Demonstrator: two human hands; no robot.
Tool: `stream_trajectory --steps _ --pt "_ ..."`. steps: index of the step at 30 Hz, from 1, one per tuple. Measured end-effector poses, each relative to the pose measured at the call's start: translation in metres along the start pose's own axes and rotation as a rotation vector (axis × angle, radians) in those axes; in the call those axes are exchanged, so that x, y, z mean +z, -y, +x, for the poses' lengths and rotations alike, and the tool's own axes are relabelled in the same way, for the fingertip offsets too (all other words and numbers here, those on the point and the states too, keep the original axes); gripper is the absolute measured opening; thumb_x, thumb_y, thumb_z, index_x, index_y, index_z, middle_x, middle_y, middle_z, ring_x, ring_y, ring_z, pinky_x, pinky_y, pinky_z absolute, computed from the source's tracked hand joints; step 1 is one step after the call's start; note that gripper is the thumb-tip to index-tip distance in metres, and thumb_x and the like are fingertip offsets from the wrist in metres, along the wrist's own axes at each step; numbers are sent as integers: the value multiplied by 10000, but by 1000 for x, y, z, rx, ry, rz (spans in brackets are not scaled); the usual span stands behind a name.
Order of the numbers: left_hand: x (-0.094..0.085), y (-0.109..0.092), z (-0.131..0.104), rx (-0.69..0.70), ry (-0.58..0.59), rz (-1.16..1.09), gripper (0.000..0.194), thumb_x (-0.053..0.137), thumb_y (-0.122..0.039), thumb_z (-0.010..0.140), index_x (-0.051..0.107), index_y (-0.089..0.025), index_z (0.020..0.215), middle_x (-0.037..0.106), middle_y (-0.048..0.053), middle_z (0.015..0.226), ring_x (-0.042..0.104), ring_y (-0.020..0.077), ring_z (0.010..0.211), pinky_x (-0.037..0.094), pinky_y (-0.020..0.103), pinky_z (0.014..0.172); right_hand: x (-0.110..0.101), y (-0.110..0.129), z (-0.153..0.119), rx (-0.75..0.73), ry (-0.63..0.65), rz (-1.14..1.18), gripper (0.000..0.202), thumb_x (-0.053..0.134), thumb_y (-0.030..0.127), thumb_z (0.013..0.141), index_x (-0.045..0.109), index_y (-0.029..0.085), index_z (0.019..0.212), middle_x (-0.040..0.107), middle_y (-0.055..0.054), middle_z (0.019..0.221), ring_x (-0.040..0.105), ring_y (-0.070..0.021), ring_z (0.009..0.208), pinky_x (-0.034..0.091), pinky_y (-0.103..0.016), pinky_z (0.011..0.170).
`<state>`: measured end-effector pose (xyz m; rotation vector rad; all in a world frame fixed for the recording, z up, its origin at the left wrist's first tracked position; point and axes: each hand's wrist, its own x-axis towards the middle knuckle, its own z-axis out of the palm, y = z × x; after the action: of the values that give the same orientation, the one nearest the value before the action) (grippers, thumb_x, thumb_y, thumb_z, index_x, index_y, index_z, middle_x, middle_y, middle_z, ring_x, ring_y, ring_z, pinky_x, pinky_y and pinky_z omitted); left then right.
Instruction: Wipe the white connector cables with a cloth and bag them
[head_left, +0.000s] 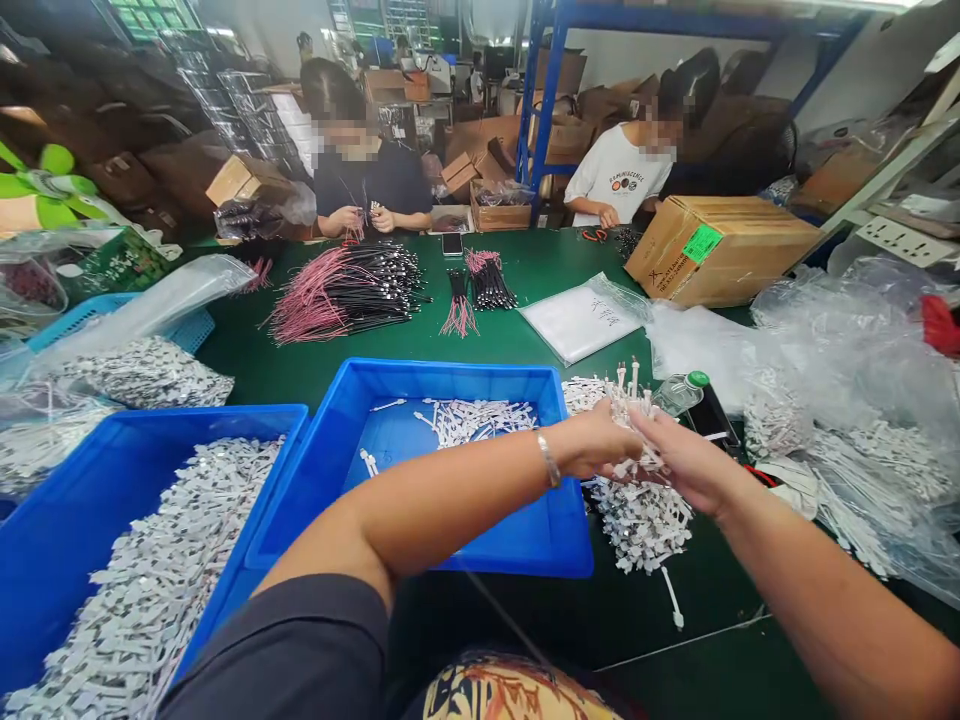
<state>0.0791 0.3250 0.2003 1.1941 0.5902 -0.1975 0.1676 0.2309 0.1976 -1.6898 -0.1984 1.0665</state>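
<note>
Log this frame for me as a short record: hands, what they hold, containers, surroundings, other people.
hands: left hand and right hand, close together
held: bunch of small white parts, between both hands
below hands: loose pile of white parts on the green table
containers: left blue bin, heaped with white parts; middle blue bin, sparsely filled
across table: black-and-pink wires, cardboard box
right side: green-capped bottle
other people: two opposite, one in a dark top, one in a white top
</note>
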Motion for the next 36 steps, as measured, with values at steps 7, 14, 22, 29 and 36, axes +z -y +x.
stream_trajectory --steps 7,14,22,29,36 --pt "-58 3 -6 -16 -230 630 717 618 -206 648 393 -294 1323 620 36 1097 617 182 874 509 285 760 -61 -13 28 76 -159 -282 658 656 504 677 479 274 1268 428 -157 1371 430 -365 1210 491 -518 782" --pt "-222 64 -74 -279 -831 864 460 520 -389 842 464 -156 1234 440 121 1317 415 276 1197 305 508 992 -39 -31 -3 -319 -177 -693 436 664 485 656 662 236 1014 566 -97 1232 447 -320 1202 285 -466 1047" --pt "-238 110 -44 -317 -1013 944 737 378 -660 777 390 -111 1268 409 214 1314 328 359 1239 302 424 973 50 -103 -14 -143 143 -423 555 595 449 728 508 246 1237 618 -72 1173 583 -269 1058 452 -393 914" --pt "-159 108 33 -40 -610 1144 1036 667 -690 491 253 -334 1372 337 83 1400 277 318 1289 240 448 1035 56 -122 -5 -170 101 -502 615 497 346 791 328 209 1365 557 -91 1243 539 -251 1122 387 -399 970" --pt "-104 109 71 -38 -449 1186 1059 827 -392 437 313 -237 1349 289 166 1414 224 411 1286 277 607 964 58 -118 -6 -167 74 -580 599 458 308 797 309 197 1366 554 -102 1239 545 -259 1106 388 -415 958"
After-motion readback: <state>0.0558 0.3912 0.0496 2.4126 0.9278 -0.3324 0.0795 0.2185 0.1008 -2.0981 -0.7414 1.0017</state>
